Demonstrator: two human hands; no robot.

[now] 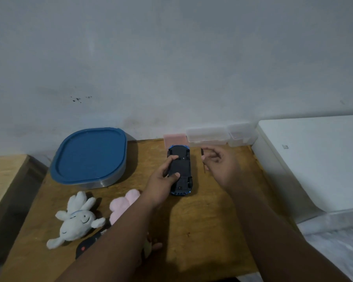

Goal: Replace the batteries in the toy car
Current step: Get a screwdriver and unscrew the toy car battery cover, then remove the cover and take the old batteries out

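**On the wooden table, a blue car lies belly-up under the left hand**

Near the back edge of the bare wooden table, the small blue plastic toy car with a black underside lies upside down, its length running away from the person and its wheels pointing up. The left hand rests on it from the near-left side, thumb and a fingertip pressed on the flat black chassis, pinning it to the wood without lifting it. The right hand hangs just to the right of the car, apart from it, its fingers curled narrowly around a thin dark tool, probably a small screwdriver, held roughly upright; the tip is too small to make out.

The car looks light, rigid and smooth-shelled, so it would likely skate on the table if pushed from one side. The flat underside is the sensible place to press, and the body sides between the wheels the place to pinch. The wheels and a small battery cover screw look like the delicate parts. Whether the compartment is open cannot be told.

Further left sit a grey tub with a blue lid, a white plush toy and a pink plush toy, all well clear of the car.
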